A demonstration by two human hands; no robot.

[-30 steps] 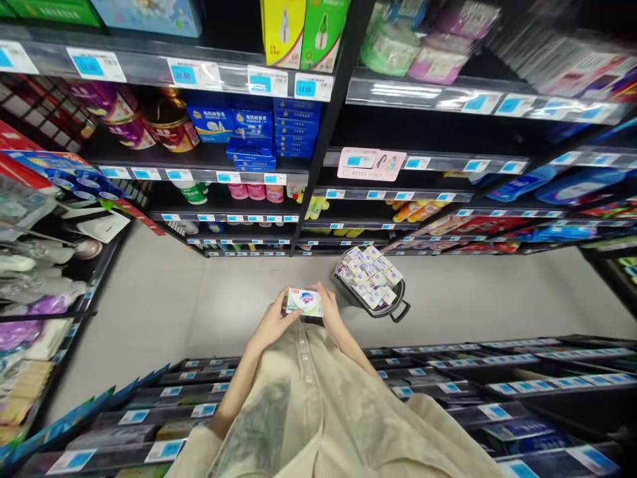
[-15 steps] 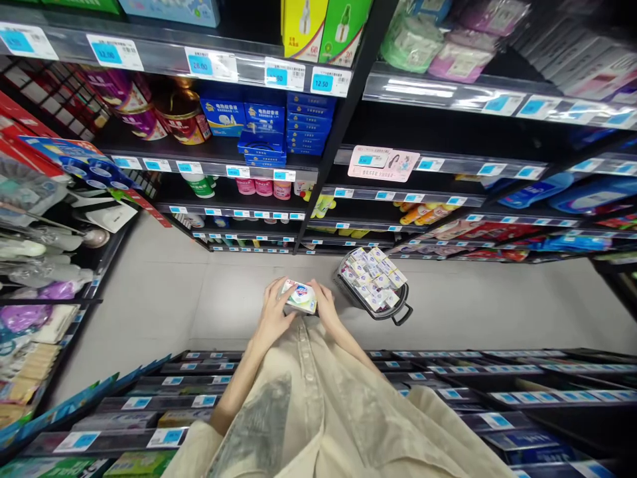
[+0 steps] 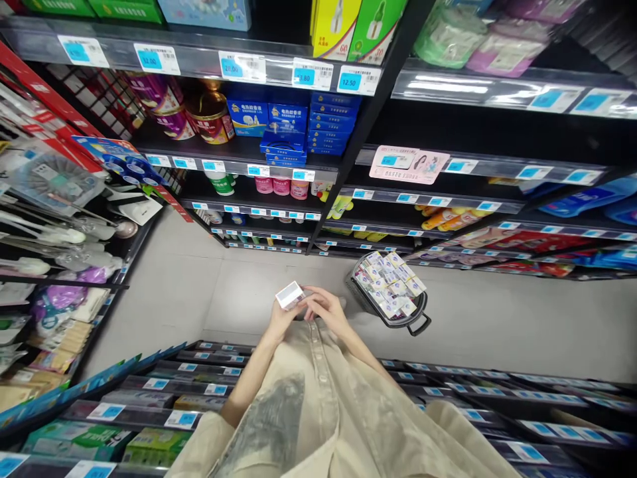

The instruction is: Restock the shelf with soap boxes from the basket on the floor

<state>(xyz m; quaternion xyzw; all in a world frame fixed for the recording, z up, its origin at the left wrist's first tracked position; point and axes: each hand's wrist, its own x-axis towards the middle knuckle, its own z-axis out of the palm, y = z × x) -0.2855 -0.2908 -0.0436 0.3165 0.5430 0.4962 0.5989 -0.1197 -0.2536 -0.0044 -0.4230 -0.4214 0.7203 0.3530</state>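
Since the box [image 3: 290,295], gripped by the left hand [image 3: 281,322], has been turned, another face is seemingly inspected; the right hand's [image 3: 327,311] grip is unclear.

It's a shop: price labels [image 3: 359,80] front the stocked shelves [image 3: 478,133] at twelve o'clock, packaged goods [image 3: 50,176] crowd nine, a filled shopping basket [image 3: 359,293] stands at four.
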